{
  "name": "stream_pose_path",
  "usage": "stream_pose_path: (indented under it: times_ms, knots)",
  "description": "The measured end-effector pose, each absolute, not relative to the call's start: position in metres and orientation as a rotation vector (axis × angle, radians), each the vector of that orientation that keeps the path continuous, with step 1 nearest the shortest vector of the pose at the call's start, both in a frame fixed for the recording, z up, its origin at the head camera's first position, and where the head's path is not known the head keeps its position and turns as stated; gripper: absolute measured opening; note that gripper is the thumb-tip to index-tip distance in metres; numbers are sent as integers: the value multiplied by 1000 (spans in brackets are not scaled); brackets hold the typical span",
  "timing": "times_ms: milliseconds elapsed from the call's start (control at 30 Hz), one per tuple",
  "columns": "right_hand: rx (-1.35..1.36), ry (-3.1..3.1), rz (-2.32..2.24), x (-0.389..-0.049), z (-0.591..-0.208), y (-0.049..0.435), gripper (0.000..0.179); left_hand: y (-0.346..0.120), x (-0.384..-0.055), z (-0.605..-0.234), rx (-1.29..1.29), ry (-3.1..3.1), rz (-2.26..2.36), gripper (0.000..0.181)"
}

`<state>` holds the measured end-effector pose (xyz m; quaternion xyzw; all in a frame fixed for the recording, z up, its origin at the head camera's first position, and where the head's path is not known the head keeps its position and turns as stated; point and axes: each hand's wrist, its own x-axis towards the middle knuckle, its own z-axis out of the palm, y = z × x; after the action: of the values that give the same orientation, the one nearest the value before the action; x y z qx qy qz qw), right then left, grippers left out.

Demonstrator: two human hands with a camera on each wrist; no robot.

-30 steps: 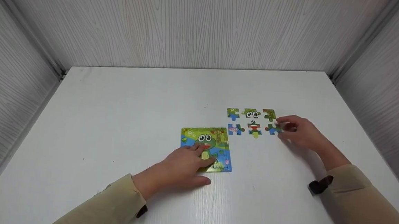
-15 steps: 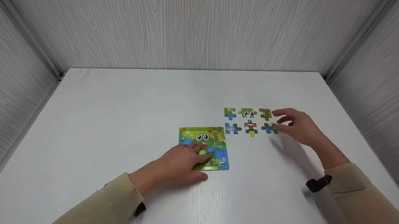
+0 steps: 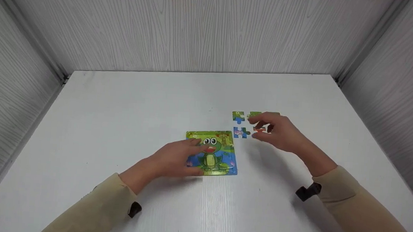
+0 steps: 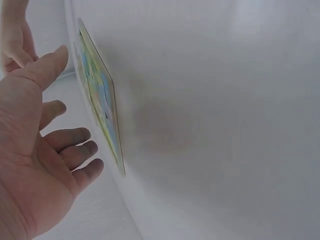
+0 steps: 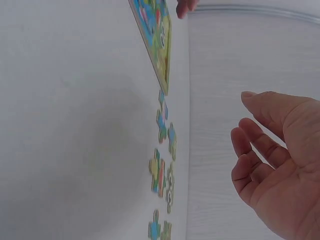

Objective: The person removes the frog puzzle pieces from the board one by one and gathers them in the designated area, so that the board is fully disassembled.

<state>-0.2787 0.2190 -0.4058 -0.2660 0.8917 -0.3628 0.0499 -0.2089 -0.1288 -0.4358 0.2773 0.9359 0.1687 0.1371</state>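
Note:
A square frog puzzle board lies flat on the table. My left hand hovers over the board's left side with fingers extended; the left wrist view shows it apart from the board. To the board's upper right lie jigsaw pieces in two rows. My right hand is above them, fingers loosely bent and holding nothing. It partly covers the red-mouth piece and hides most of the right-hand pieces. A green-and-blue corner piece and a blue piece show on the left. In the right wrist view, the eyes piece lies flat.
The white table extends around the board and pieces. A pale wood-grain panel stands behind it, with side panels at left and right. Each sleeve has a dark strap at the cuff.
My right hand has moved left from beside the right-hand pieces to above the middle ones. My left hand has lifted and drawn back leftward, uncovering the frog's body.

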Motion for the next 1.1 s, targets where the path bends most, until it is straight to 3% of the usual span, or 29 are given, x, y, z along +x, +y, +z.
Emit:
stream_pose_path:
  times_ms: [600, 1100]
  knots:
    - [-1006, 2461, -908, -263, -434, 111, 40, -169, -221, -448, 710, 2638, 468, 97]
    - [-989, 2271, -920, -270, -461, 95, 39, -169, -222, -448, 749, 2623, 410, 99]
